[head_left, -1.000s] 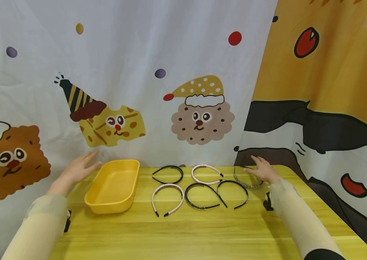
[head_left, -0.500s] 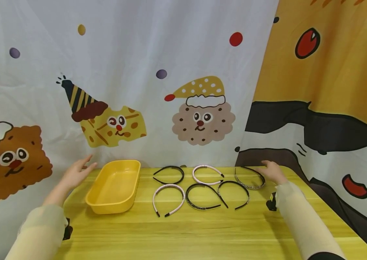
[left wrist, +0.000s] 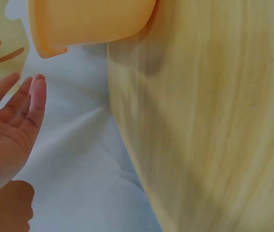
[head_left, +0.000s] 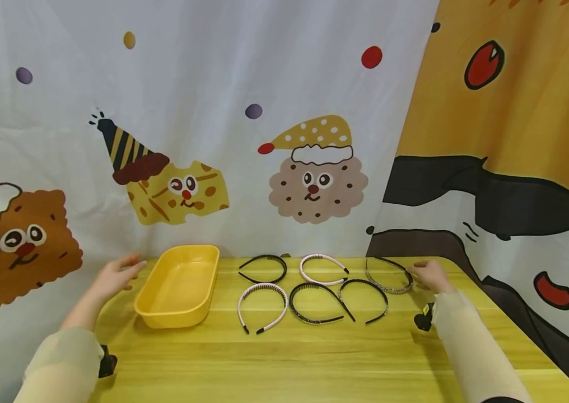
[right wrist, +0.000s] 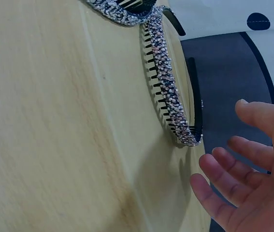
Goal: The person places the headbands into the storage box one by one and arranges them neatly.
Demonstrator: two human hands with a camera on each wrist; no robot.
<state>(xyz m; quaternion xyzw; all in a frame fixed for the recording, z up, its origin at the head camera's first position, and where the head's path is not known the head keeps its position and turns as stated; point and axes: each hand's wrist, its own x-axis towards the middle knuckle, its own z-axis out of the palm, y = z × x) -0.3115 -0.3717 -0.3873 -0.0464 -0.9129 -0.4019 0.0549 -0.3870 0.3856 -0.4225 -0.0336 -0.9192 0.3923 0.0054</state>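
Loosely, the right grip (head_left: 432, 275) hovers beside a glittery headband (right wrist: 167, 81).

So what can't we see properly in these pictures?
- Yellow tub, left wrist view: inside hidden by its own wall; the picture's top edge cuts it off.
- Sparkly headband at the top, right wrist view: cut off by the top edge.
- Front pink headband, head view: teeth too small to count.
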